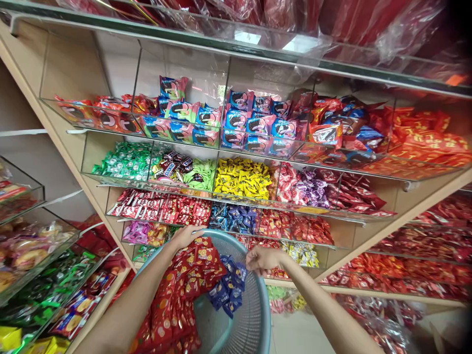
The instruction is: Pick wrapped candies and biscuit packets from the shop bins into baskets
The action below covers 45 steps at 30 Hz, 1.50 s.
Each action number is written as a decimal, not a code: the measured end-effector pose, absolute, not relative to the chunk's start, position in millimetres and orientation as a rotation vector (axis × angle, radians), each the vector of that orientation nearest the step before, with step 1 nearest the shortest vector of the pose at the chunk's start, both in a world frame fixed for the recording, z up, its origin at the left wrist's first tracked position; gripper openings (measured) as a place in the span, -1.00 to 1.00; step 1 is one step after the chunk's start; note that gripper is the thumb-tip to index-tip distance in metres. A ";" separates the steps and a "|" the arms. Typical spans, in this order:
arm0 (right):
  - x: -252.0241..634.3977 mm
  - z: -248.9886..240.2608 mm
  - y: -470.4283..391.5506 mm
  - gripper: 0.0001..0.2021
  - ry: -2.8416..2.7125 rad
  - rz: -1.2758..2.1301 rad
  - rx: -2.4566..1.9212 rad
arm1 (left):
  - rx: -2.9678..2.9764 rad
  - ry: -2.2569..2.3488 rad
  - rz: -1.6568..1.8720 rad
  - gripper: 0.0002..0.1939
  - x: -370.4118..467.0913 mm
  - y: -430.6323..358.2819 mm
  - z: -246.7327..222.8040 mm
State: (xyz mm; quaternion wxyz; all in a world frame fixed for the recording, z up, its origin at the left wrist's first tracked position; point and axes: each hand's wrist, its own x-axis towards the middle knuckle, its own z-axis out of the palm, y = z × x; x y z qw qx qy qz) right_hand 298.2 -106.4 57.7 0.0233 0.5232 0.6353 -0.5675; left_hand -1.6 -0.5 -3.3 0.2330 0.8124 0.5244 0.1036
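Note:
A grey-blue plastic basket (256,307) with a perforated wall is held in front of the shelves. My left hand (187,237) grips its far rim at the left, fingers wrapped over the edge. At the right side of that rim, my right hand (263,259) has its fingers curled on the edge. Inside the basket, red candy packets (180,295) with orange pictures fill the left part. Small dark blue candy packets (230,285) lie in a heap beside them, close to my right fingers. Part of the basket bottom shows between the packets and the wall.
Clear-fronted shelves hold blue-and-pink cookie packs (236,120), yellow candies (243,179), green candies (125,160) and blue candies (234,217). Another rack with packaged snacks (40,250) stands at the left. Red packets (424,246) line shelves at the right. Pale floor (295,334) shows below.

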 end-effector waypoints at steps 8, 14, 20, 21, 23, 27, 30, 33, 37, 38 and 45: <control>268.8 70.8 -107.9 -0.92 2.148 -1.153 1.948 | 2.219 1.467 0.286 -0.45 -1.1 -2.6 -0.6; 272.6 158.1 -76.7 -0.64 2.989 0.339 2.214 | 2.206 1.461 0.298 -0.41 -2.2 -1.8 -2.9; 285.1 165.4 -27.2 -0.40 2.685 0.512 2.258 | 2.208 1.443 0.312 -0.45 -3.4 -0.7 -4.6; 285.9 161.7 -24.5 -0.39 2.671 0.477 2.257 | 2.210 1.436 0.312 -0.45 -3.4 -0.6 -4.4; 286.9 156.3 -23.9 -0.40 2.688 0.480 2.248 | 2.206 1.430 0.304 -0.44 -3.3 -0.8 -3.3; 288.6 154.7 -29.1 -0.42 2.729 0.565 2.234 | 2.202 1.427 0.300 -0.43 -2.9 -1.9 -0.7; 290.1 155.7 -29.5 -0.44 2.746 0.597 2.233 | 2.200 1.433 0.298 -0.43 -3.1 -2.1 -0.3; 291.1 156.3 -28.3 -0.45 2.756 0.579 2.239 | 2.204 1.430 0.292 -0.43 -3.4 -1.8 -0.4; 287.8 159.3 -35.0 -0.47 2.793 0.612 2.269 | 2.186 1.433 0.275 -0.42 -3.0 -2.6 1.1; 285.3 159.9 -39.6 -0.48 2.820 0.651 2.282 | 2.178 1.439 0.270 -0.42 -2.7 -2.9 1.8; 259.4 128.1 -86.4 -0.66 3.229 0.611 1.927 | 2.207 1.441 0.266 -0.43 -1.5 -3.2 2.7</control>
